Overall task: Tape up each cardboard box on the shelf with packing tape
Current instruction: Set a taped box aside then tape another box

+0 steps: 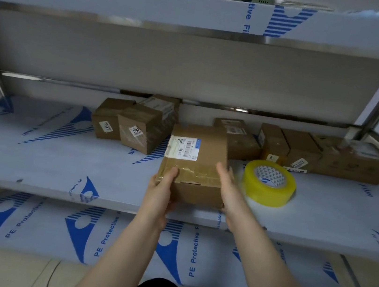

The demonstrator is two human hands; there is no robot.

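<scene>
Left hand grips the box at its near corner; right hand lies flat against its side. Hold it square, then take the tape roll at 3 o'clock.

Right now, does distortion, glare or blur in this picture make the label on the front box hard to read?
Head view: the wide lens bows the shelf edges; light is soft and even; a mild sheen lies on the clear tape of the front box and on the tape roll; the label is slightly blurred, its print unreadable.
</scene>
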